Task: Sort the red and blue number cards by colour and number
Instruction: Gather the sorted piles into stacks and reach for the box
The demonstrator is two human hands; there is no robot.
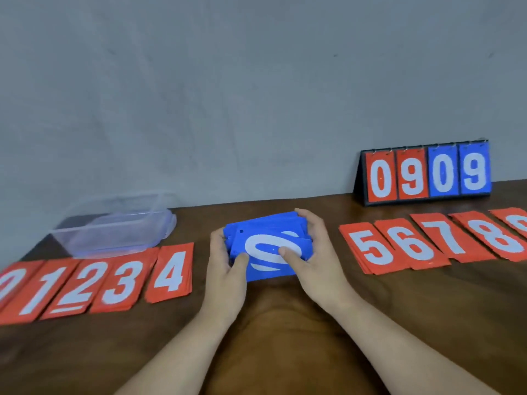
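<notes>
A stack of blue number cards [266, 246] sits at the middle of the brown table [285, 323], its top card turned sideways with a white digit. My left hand [226, 263] grips the stack's left edge, thumb on top. My right hand [310, 252] grips its right edge, thumb pressed on the digit. Red card piles lie in a row: 0 [8, 286], 1 [37, 289], 2 [77, 286], 3 [119, 283] and 4 [171, 272] on the left; 5 [370, 248], 6 [413, 243], 7 [453, 238], 8 [499, 236] on the right. One more red pile [517, 220] is cut off by the frame edge.
A clear plastic box [114, 223] stands at the back left, just behind the 2 and 3 piles. A tent-shaped flip scoreboard [425, 173] showing red 09 and blue 09 stands at the back right. A grey wall rises behind the table.
</notes>
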